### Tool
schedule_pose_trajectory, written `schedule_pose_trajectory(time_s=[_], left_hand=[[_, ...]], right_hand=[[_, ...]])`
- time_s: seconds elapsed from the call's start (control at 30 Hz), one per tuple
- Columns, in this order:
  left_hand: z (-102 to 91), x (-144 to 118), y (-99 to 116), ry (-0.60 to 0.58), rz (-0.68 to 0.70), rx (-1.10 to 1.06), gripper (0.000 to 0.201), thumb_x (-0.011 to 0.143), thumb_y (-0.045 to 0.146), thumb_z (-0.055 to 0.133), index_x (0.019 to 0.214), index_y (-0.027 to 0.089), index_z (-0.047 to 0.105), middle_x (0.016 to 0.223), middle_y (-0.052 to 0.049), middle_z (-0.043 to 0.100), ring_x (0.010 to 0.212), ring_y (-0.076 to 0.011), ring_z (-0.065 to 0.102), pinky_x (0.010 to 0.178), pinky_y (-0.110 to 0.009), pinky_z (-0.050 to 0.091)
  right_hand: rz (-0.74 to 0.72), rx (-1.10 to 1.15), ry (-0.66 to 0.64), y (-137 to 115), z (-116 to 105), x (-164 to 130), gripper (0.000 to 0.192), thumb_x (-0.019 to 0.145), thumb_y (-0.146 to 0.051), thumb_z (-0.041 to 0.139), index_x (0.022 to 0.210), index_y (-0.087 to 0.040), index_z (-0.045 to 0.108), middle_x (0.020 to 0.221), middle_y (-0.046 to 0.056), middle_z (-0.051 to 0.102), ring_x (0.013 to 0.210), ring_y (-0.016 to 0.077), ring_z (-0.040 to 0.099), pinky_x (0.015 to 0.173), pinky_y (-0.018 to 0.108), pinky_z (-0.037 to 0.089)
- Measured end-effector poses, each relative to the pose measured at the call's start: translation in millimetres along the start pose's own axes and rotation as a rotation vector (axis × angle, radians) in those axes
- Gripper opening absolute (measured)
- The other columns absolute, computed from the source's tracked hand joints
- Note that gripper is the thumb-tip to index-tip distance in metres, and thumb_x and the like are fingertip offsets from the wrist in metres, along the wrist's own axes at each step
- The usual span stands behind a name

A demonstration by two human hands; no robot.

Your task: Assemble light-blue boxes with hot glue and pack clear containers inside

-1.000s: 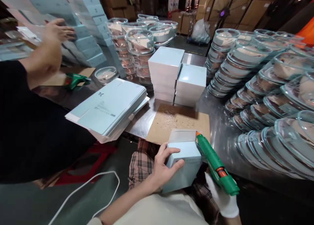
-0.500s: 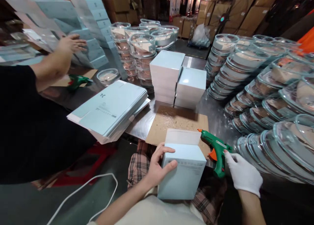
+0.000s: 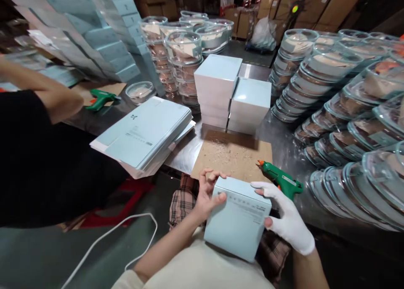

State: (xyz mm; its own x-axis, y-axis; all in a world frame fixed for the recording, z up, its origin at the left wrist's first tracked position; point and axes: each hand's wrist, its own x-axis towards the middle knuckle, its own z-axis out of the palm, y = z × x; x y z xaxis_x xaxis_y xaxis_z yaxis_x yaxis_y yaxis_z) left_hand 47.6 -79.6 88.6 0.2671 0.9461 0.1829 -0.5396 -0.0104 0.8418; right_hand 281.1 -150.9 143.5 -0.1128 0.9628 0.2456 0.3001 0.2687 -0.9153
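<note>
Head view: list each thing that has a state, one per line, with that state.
Light blue box: flap shut, tilted, held over the lap.
Left hand: bare, gripping the box's left side.
Right hand: white-gloved, pressing the box's right side.
Green glue gun: lying on the table, not held.
Second glue gun: lying on cardboard.
Flat cartons: unfolded, stacked.
Finished boxes: closed, stacked.

I see a steel table (image 3: 284,154), a grey floor (image 3: 38,255) and stacked cartons (image 3: 328,7) in the dim back.
</note>
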Motion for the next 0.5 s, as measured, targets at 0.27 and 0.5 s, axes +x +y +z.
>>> schedule_pose_trajectory(time_s=[0.27, 0.5], left_hand=[[-4.6, -1.4, 10.4, -0.123, 0.053, 0.336, 0.039, 0.088, 0.059, 0.078, 0.088, 0.020, 0.072, 0.114, -0.011, 0.058, 0.124, -0.0326, 0.062, 0.110, -0.051, 0.049], [-2.5, 1.5, 3.1, 0.116, 0.030, 0.365, 0.037, 0.089, 0.058, 0.077, 0.089, 0.022, 0.071, 0.115, -0.010, 0.065, 0.122, -0.0301, 0.064, 0.109, -0.046, 0.049]], right_hand=[[-0.085, -0.191, -0.155, -0.8, -5.9, 8.2, 0.030, 0.097, -0.028, 0.070, 0.126, -0.034, 0.076, 0.136, 0.009, 0.067, 0.124, 0.0243, 0.068, 0.107, 0.039, 0.057], [0.238, 0.000, 0.299, 30.5, 49.5, -29.5, 0.079, 0.087, -0.059, 0.077, 0.153, -0.031, 0.044, 0.153, 0.015, 0.055, 0.129, 0.0286, 0.066, 0.102, 0.041, 0.060]])
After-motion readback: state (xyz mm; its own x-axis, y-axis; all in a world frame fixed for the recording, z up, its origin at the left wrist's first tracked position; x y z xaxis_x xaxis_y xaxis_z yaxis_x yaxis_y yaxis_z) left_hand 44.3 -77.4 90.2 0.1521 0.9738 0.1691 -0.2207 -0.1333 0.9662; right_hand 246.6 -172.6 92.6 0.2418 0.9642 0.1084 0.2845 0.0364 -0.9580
